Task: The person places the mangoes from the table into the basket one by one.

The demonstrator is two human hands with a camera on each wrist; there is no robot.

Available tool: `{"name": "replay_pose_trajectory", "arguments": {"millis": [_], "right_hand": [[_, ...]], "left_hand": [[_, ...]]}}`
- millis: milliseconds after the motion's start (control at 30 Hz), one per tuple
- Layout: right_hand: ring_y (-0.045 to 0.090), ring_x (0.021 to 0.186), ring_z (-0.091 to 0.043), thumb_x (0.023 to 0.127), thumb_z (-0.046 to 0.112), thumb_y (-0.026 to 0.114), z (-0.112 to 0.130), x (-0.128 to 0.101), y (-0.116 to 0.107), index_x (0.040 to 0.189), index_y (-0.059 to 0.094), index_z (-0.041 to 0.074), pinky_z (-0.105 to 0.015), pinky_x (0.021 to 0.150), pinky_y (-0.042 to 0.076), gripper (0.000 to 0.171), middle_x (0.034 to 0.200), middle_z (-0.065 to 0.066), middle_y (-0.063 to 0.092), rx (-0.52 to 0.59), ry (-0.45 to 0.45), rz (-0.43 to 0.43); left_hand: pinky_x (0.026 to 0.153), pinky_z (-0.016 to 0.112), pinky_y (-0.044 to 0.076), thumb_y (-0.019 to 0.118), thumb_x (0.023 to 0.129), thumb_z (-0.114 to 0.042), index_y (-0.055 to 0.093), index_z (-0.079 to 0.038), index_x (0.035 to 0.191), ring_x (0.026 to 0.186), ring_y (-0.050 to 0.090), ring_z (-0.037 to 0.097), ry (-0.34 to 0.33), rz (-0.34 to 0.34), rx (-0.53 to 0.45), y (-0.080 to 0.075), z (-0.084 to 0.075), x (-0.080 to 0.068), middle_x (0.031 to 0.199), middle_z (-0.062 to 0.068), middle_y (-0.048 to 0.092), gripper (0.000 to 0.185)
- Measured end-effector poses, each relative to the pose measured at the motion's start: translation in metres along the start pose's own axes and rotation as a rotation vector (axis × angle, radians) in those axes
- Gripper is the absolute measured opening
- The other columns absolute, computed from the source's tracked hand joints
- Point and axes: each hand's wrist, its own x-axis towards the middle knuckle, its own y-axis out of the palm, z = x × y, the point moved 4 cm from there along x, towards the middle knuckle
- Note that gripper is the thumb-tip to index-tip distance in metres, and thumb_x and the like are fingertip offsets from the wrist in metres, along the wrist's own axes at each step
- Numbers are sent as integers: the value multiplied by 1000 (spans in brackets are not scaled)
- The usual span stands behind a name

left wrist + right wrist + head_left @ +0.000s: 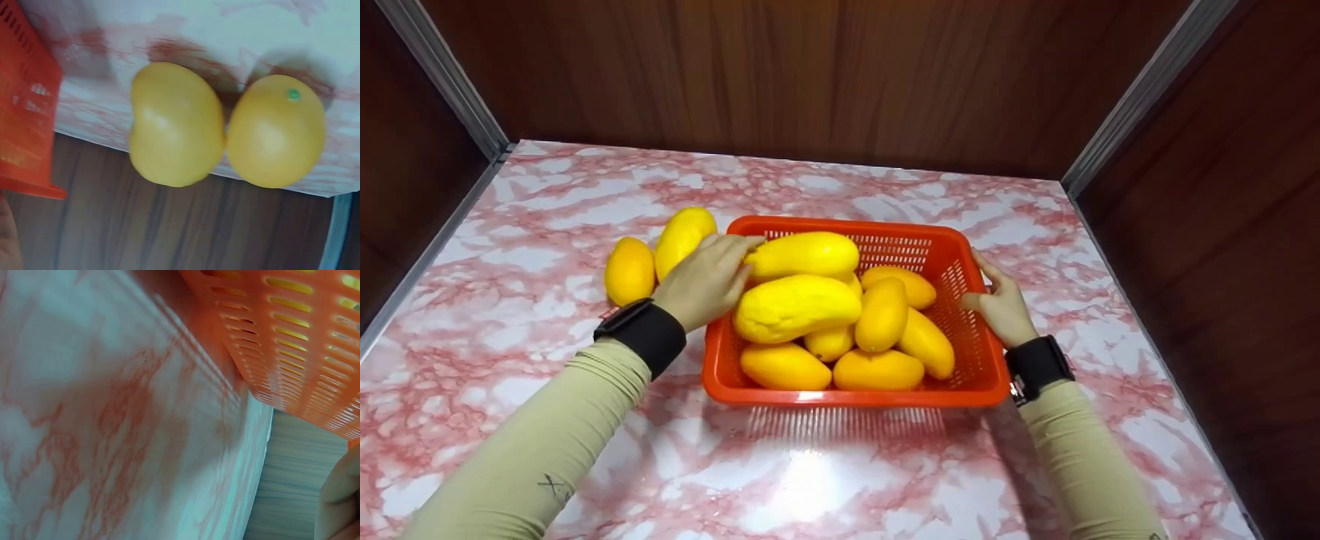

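Note:
A red plastic basket (pixel 856 397) holds several yellow fruits. My left hand (pixel 709 277) reaches over its left rim, fingers and thumb around the end of a long, papaya-shaped yellow fruit (pixel 810 253). Just in front of that lies another large yellow fruit (pixel 795 307) with a dented side, on top of smaller mangoes (pixel 877 370). At the basket's right side, my right hand (pixel 1005 306) grips the rim, thumb inside and fingers outside. The right wrist view shows the slotted basket wall (pixel 292 343) with yellow behind the slots, and part of the hand (pixel 340 495).
Left of the basket on the marbled tabletop (pixel 885 480) lie a bright yellow fruit (pixel 682 238) and an orange-yellow mango (pixel 630 271), side by side. Dark wood-grain panels (pixel 825 82) with metal corner strips enclose the table at the back and both sides.

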Motion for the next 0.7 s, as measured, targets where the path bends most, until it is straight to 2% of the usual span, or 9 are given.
{"name": "replay_pose_trajectory", "arguments": {"millis": [133, 367, 533, 700], "right_hand": [[72, 73, -18, 80, -9, 57, 0, 0, 0, 156, 32, 19, -32, 65, 59, 85, 114, -34, 64, 2, -2, 4], [72, 74, -18, 80, -9, 56, 1, 0, 0, 156, 33, 19, -33, 66, 59, 84, 115, -35, 63, 2, -12, 4], [72, 75, -18, 80, -9, 56, 1, 0, 1, 156, 32, 19, -33, 67, 60, 84, 118, -37, 61, -3, -12, 3], [72, 75, -18, 80, -8, 56, 1, 0, 1, 156, 33, 22, -33, 68, 60, 85, 122, -38, 59, -14, -8, 4]], "left_hand": [[103, 46, 43, 56, 95, -3, 54, 2, 135, 114, 55, 39, -46, -39, 57, -2, 16, -1, 126, 21, 63, 41], [101, 53, 43, 62, 93, -13, 51, 5, 138, 114, 52, 47, -210, -49, 176, 3, 45, -10, 127, 27, 59, 49], [96, 61, 43, 67, 89, -24, 42, 2, 145, 121, 45, 53, -359, 18, 207, 11, 60, -15, 138, 28, 50, 67], [101, 67, 37, 69, 87, -30, 31, -4, 153, 133, 32, 55, -468, 107, 193, 22, 67, -18, 152, 29, 32, 80]]}}
